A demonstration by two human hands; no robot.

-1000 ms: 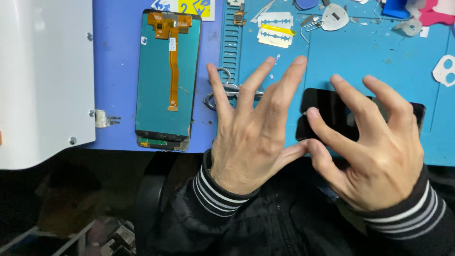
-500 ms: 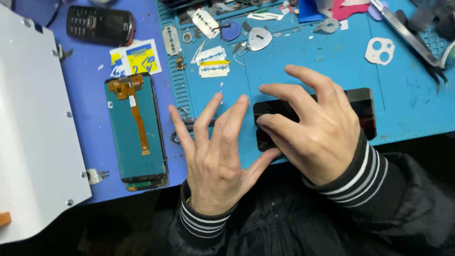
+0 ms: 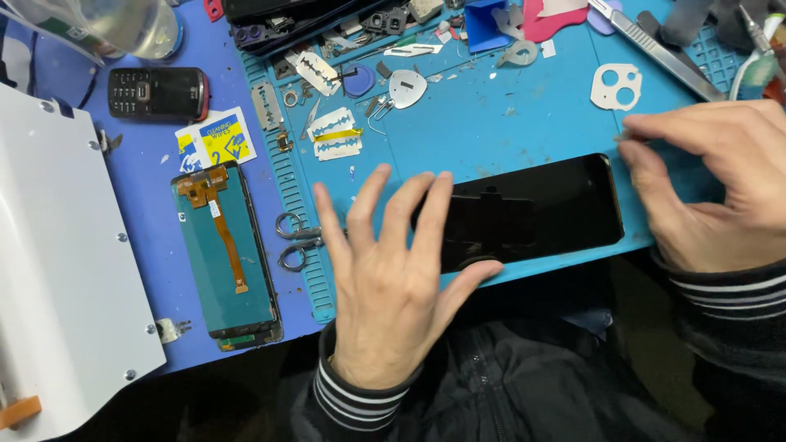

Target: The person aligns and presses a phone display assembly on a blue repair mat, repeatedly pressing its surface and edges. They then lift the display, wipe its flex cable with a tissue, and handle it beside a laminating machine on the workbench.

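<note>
Your left hand (image 3: 391, 282): fingers spread wide, flat, pressing left end of black phone (image 3: 536, 211) on blue mat (image 3: 491, 131). Your right hand (image 3: 714, 192): fingers curled narrow at phone's right end, pinching something too small to identify.

A blue work mat (image 3: 524, 123) carries a black phone screen (image 3: 532, 214) at centre, razor blades (image 3: 336, 135) at upper middle, a teal display panel (image 3: 225, 254) at left and a small keypad phone (image 3: 157, 93) at upper left.

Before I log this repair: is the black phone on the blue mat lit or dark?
Dark: the black phone lies flat, its face plain black, under the left hand.
</note>
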